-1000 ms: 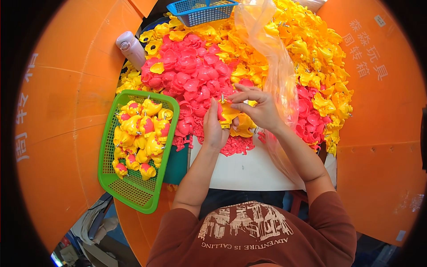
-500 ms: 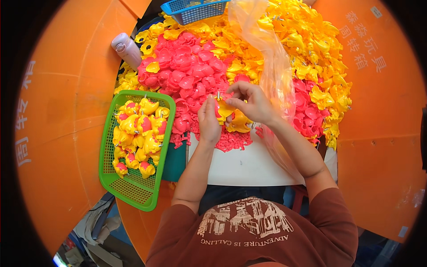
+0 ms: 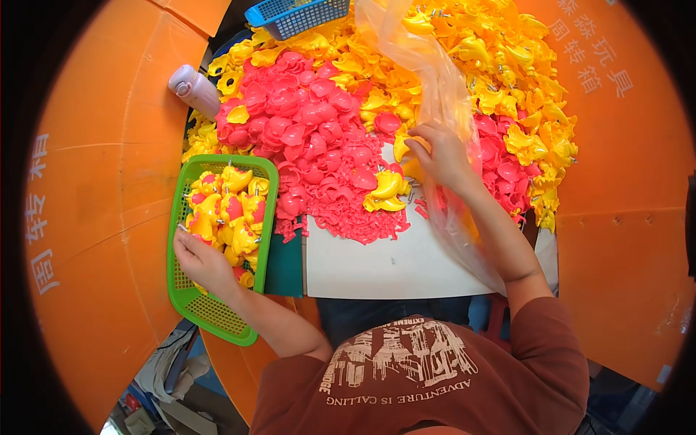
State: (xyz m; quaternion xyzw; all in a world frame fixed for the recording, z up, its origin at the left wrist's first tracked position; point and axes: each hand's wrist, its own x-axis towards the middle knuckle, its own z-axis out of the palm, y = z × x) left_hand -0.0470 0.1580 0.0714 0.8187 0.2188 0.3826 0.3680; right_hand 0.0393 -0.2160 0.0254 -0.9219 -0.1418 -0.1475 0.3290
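My left hand [image 3: 206, 267] is over the left side of the green basket [image 3: 271, 217], fingers closed. A small silvery tip shows at its fingertips; the rest of what they hold, if anything, is hidden. In the basket lie several yellow-and-red plastic toy pieces [image 3: 233, 206] with metal pins. My right hand [image 3: 444, 156] pinches a curved yellow plastic part [image 3: 400, 143] at the edge of the yellow heap. Nearer me, a pair of yellow parts [image 3: 388, 191] rests on small pink pieces [image 3: 362, 223], beside some loose metal pins.
Pink cup-shaped parts [image 3: 290, 109] and yellow parts [image 3: 500, 51] are heaped over the white work surface [image 3: 377, 268]. A clear plastic bag [image 3: 449, 94] lies across them. At the back stand a blue basket [image 3: 301, 18] and a pale purple bottle [image 3: 196, 90]. Orange panels [image 3: 94, 188] flank both sides.
My left hand has moved from the middle to the green basket. My right hand has left the yellow piece both hands were on, reached a little farther away and taken another yellow part.
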